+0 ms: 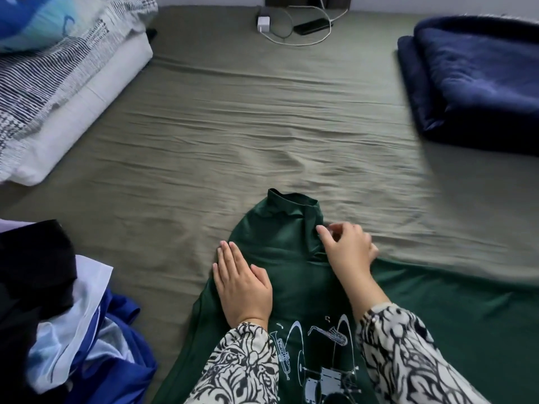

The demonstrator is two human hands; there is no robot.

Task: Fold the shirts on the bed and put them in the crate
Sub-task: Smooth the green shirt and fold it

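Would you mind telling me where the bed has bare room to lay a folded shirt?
The widest free patch is the olive sheet between the pillows, the navy blanket and the green shirt. The near left is crowded by the heap of clothes; the charger and cables take the far edge.

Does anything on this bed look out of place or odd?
Mostly ordinary. The one oddity is a charger with tangled cables and a dark power bank lying on the sheet at the far edge, not bedding or laundry. The green shirt is simply mid-fold.
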